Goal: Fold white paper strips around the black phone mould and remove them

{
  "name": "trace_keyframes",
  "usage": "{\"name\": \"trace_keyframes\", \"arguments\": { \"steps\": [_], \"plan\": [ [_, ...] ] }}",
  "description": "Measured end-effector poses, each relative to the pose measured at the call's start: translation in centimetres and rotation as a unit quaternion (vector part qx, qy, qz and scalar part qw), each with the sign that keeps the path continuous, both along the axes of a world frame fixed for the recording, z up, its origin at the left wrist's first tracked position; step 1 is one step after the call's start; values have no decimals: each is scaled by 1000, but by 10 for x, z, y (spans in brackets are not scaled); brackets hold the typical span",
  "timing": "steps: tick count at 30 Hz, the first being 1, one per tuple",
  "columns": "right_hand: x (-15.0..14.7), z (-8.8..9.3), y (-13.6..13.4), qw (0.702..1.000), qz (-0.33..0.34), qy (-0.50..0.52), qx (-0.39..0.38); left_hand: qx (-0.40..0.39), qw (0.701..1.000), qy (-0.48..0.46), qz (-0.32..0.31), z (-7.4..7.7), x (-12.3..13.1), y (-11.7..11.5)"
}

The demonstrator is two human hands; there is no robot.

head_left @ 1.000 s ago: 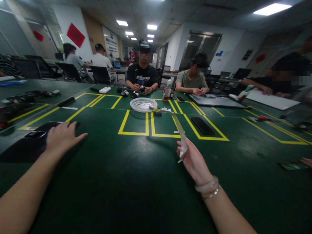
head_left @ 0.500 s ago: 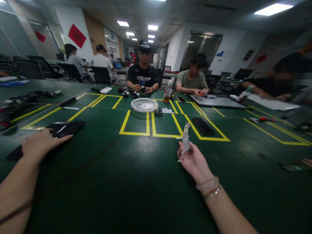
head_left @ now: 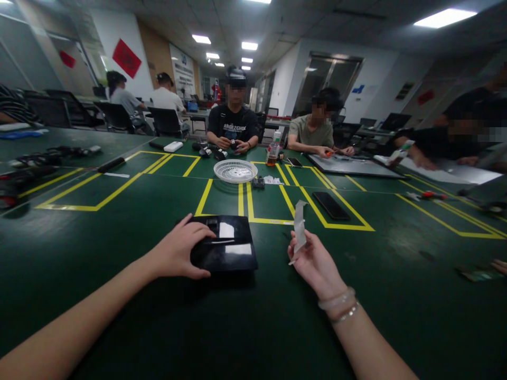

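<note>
A glossy black flat panel (head_left: 241, 250), with bright reflections and a thin pale strip on its face, is in front of me just left of the middle. My left hand (head_left: 178, 249) grips its left side, the fingers over the top edge and the thumb at the lower edge. Right of the panel, my right hand (head_left: 315, 264) is raised with the palm up. Between its thumb and fingers it pinches a crumpled pale grey strip (head_left: 300, 227), which stands upright. What the strip is made of I cannot make out.
On the green table (head_left: 237, 327) are yellow tape outlines, a white plastic basket (head_left: 235, 171), a black phone (head_left: 331, 205), a bottle (head_left: 272, 153) and a silver-grey board (head_left: 352, 164). Tangled black gear (head_left: 55, 158) lies at left. Several people sit around; a co-worker's fingers (head_left: 499, 266) show at the right edge.
My left hand has brought the black panel from the far left to the middle, near my right hand. The right hand and its strip have barely moved.
</note>
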State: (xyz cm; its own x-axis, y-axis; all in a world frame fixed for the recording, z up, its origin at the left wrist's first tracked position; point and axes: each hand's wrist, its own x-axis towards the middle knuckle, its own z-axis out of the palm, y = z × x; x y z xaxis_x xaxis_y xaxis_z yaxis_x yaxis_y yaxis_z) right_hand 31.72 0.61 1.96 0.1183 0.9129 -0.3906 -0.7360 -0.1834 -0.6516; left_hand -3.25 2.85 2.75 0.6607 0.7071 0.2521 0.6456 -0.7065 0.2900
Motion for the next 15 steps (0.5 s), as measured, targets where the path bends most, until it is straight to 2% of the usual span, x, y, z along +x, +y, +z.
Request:
{"name": "trace_keyframes", "arguments": {
  "steps": [4,9,12,15],
  "plan": [
    [-4,3,-3,1000,11,-11,20,-32,998,-5,-50,-5,22,-14],
    [-15,7,-11,987,0,-124,100,-45,997,6,-57,-12,24,-15],
    [-21,4,-15,962,22,-223,157,-43,997,11,-59,-16,23,-15],
    [-23,0,-17,909,62,-348,222,-42,996,11,-72,-19,21,-16]
  ]
}}
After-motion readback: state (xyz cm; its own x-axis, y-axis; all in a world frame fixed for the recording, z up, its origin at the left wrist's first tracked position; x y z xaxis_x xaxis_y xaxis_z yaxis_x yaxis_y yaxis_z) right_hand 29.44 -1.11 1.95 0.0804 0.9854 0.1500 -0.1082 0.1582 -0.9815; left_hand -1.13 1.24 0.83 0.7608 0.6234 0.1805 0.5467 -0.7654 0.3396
